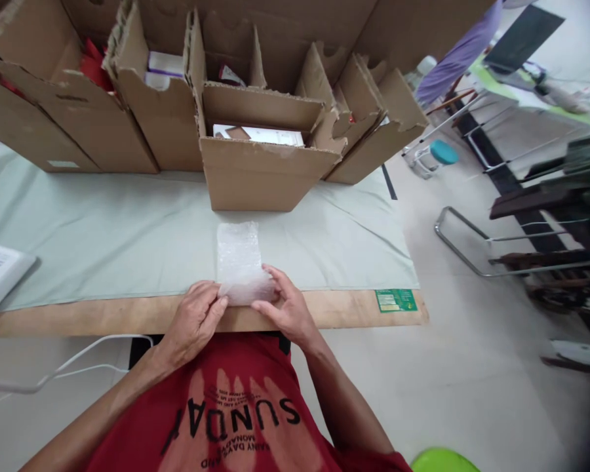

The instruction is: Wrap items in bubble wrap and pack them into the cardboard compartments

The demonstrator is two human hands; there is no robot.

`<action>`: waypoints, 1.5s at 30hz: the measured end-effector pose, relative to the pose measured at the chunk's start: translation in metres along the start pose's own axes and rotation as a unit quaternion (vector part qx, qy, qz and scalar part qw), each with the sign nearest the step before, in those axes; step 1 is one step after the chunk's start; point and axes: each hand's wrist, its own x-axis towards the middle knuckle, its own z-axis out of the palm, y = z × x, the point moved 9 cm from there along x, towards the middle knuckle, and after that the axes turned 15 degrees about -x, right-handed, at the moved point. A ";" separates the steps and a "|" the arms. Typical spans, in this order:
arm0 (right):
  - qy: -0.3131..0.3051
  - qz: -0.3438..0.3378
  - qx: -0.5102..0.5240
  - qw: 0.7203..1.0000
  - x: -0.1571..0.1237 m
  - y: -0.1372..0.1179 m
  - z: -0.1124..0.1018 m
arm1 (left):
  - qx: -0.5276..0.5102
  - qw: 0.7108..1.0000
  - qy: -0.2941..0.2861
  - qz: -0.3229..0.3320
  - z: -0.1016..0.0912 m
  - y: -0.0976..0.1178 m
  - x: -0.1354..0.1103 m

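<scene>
A translucent sheet of bubble wrap (238,252) lies on the pale cloth near the table's front edge, its near end folded or rolled into a thicker part. My left hand (195,320) grips the left side of that near end, thumb on top and fingers bent. At the right side, my right hand (289,307) holds the wrap between its thumb and curved fingers. Whether anything lies inside the fold cannot be made out.
Cardboard bins (255,174) line the back of the table, the middle one holding a white box (260,134). A white device (2,272) sits at the left edge. A green card (396,300) lies on the wooden edge at right. Farther right stands a teal-topped stool (443,152).
</scene>
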 end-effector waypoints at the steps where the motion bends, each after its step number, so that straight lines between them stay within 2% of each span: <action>1: -0.001 0.011 -0.013 1.000 0.005 0.001 0.006 | 0.007 1.000 0.016 -0.011 -0.002 -0.003 0.001; 5: 0.033 0.036 -0.088 0.995 0.018 0.003 0.015 | 0.081 0.993 0.086 -0.019 -0.011 -0.010 0.001; 9: 0.048 0.028 -0.178 0.982 0.023 0.000 0.018 | 0.172 0.981 0.092 -0.007 -0.008 -0.012 0.003; 12: 0.106 -0.025 -0.227 0.968 0.015 -0.012 0.006 | 0.224 0.970 0.089 0.005 -0.004 -0.010 0.004; 14: 0.136 -0.099 -0.259 0.951 0.005 -0.028 -0.002 | 0.242 0.967 0.082 0.009 -0.001 -0.009 0.004; 15: 0.126 -0.145 -0.278 0.941 -0.001 -0.036 -0.002 | 0.246 0.966 0.078 0.008 0.000 -0.009 0.005; 17: 0.059 -0.232 -0.317 0.918 -0.010 -0.046 0.010 | 0.251 0.965 0.071 0.003 0.001 -0.011 0.006; 19: -0.009 -0.282 -0.343 0.896 -0.014 -0.047 0.023 | 0.254 0.965 0.068 0.001 -0.001 -0.011 0.006; 20: -0.023 -0.292 -0.349 0.890 -0.014 -0.046 0.027 | 0.251 0.966 0.066 0.005 -0.002 -0.010 0.006; 23: -0.009 -0.297 -0.326 0.898 -0.005 -0.045 0.025 | 0.202 0.977 0.054 0.050 -0.008 0.003 0.002; 27: -0.009 -0.261 -0.252 0.932 0.011 -0.042 0.017 | 0.121 0.986 0.000 0.117 -0.007 0.020 -0.002; 30: -0.026 -0.217 -0.206 0.954 0.022 -0.039 0.013 | 0.103 0.993 0.015 0.062 -0.010 0.005 0.010; 32: 0.019 -0.193 -0.202 0.960 0.026 -0.037 0.003 | 0.093 0.995 0.045 -0.005 -0.014 -0.013 0.021; 34: 0.102 -0.183 -0.236 0.949 0.024 -0.038 -0.010 | 0.088 0.992 0.065 -0.060 -0.016 -0.027 0.033; 36: 0.150 -0.196 -0.288 0.925 0.019 -0.042 -0.016 | 0.091 0.989 0.069 -0.092 -0.016 -0.036 0.043; 38: 0.133 -0.234 -0.333 0.904 0.017 -0.046 -0.007 | 0.106 0.987 0.066 -0.105 -0.015 -0.039 0.050; 42: 0.036 -0.304 -0.379 0.873 0.023 -0.051 0.022 | 0.141 0.983 0.080 -0.090 -0.014 -0.035 0.053; 45: 0.022 -0.307 -0.368 0.877 0.031 -0.051 0.025 | 0.136 0.987 0.082 -0.023 -0.016 -0.021 0.044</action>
